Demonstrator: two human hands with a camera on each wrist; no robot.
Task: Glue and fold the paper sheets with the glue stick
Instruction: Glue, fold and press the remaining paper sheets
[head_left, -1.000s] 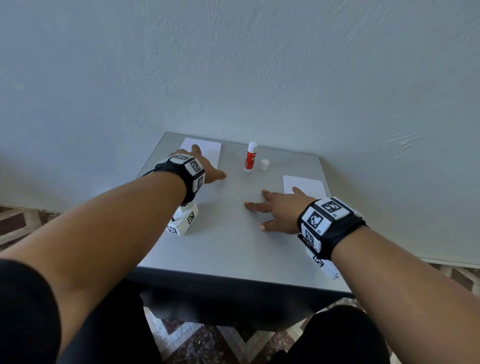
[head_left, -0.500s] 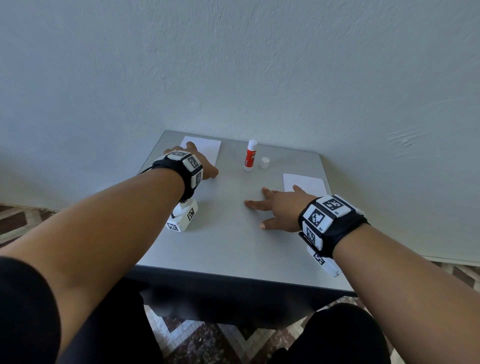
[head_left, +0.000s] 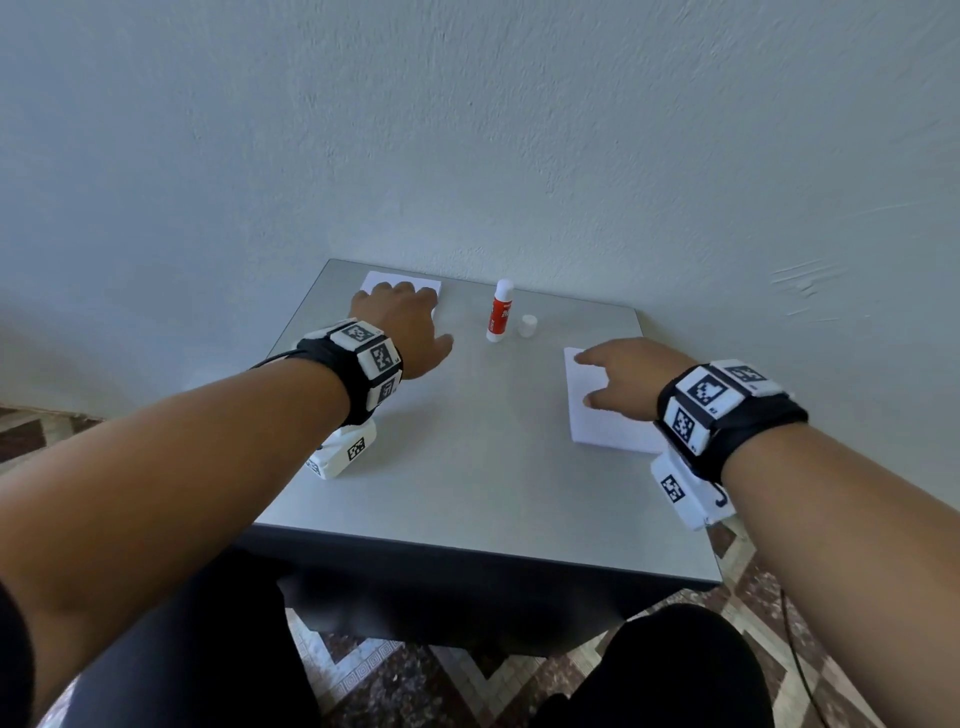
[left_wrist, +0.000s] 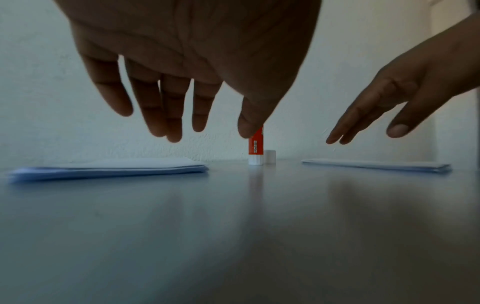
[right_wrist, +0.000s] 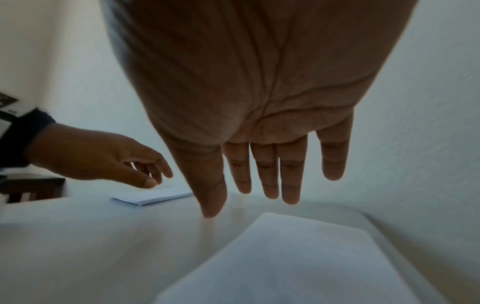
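Both arms are reaching forward, palms down. The left hand (head_left: 402, 322) is hovering over the far-left sheets (left_wrist: 109, 169), fingers loose, grasping nothing. The right hand (head_left: 626, 376), also released, is hanging above the right sheets (head_left: 597, 421). The glue stick (head_left: 500, 310) is standing uncapped between them on the counter (head_left: 467, 478).

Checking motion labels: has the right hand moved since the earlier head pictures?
Yes. The right hand moved rightward, away from the upright red-and-white glue stick, onto the right white paper stack.
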